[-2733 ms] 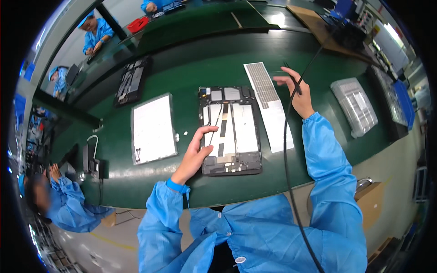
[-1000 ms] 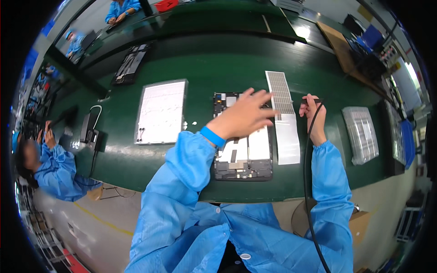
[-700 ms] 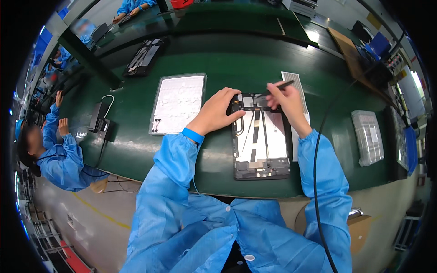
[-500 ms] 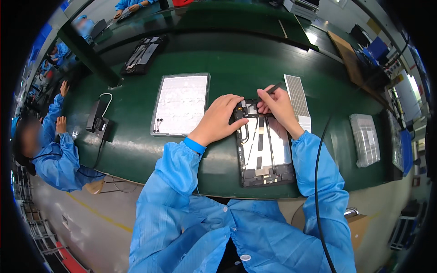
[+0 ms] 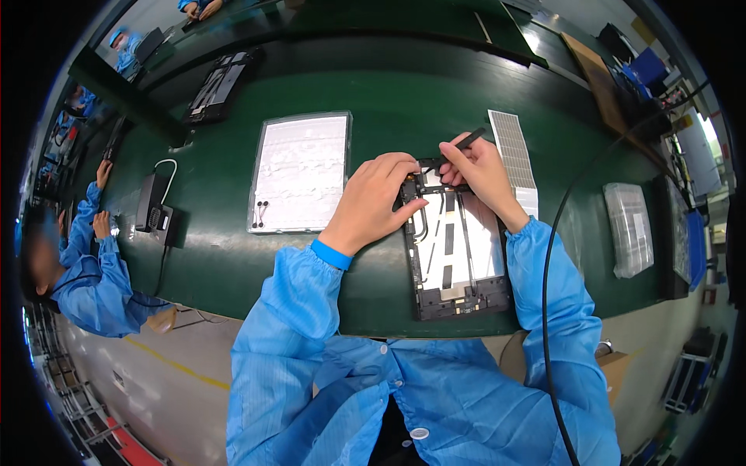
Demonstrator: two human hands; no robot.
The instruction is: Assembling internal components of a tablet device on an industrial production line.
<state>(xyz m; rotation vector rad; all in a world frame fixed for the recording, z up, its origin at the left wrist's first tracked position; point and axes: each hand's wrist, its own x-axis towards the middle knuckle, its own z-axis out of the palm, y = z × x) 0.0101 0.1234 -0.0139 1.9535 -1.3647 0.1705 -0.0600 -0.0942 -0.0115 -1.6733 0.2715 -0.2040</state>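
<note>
An opened tablet (image 5: 475, 241), its back off and its inner parts and dark ribbon cables showing, lies in front of me on the green bench. My left hand (image 5: 373, 198) holds its upper left corner, the thumb along the side and the fingers at the top edge. Between the thumb and fingers of my right hand (image 5: 483, 175) is a slim black pen-like tool (image 5: 470, 139), slanting up to the right. That hand rests over the tablet's top end. The tool's working tip is partly hidden, so its exact kind is unclear.
A clear tray (image 5: 301, 171) with a white sheet and small dark parts lies to the left. Right of the tablet are a label sheet (image 5: 513, 151), a hanging black cable (image 5: 546, 311) and a clear plastic pack (image 5: 629, 231). Another opened device (image 5: 220, 87), a black adapter (image 5: 153, 202) and a co-worker (image 5: 93, 272) are farther left.
My right hand has tilted slightly and more of the black tool shows above it. My left hand stays on the tablet's corner. The whole view has shifted a little.
</note>
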